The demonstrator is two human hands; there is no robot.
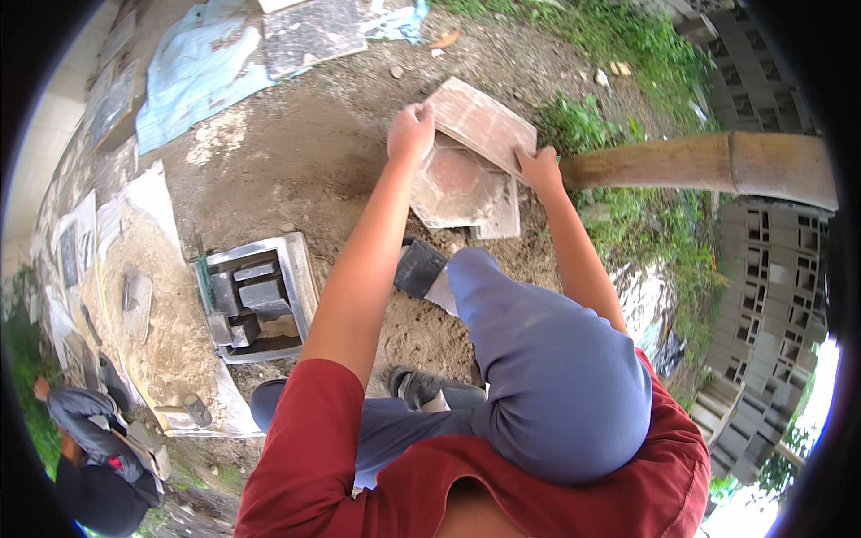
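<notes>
A flat rectangular board [489,121], pinkish brown and dusty, is held tilted between my two hands. My left hand [411,136] grips its left end, fingers closed round the edge. At the right end my right hand [541,170] is closed on the near corner, thumb on the upper face. Under the board lies a dusty slab with angled corners [456,184], partly covered by it. A smaller pale flat piece [504,215] sticks out beside that slab, close to the ground.
A metal box mould [300,269] with grey blocks inside stands left of my feet. Beyond it, sand [170,314] on a white sheet carries a trowel [136,305] and a hammer [197,411]. A bamboo pole [673,163] juts in from the right. Another person [99,439] sits lower left.
</notes>
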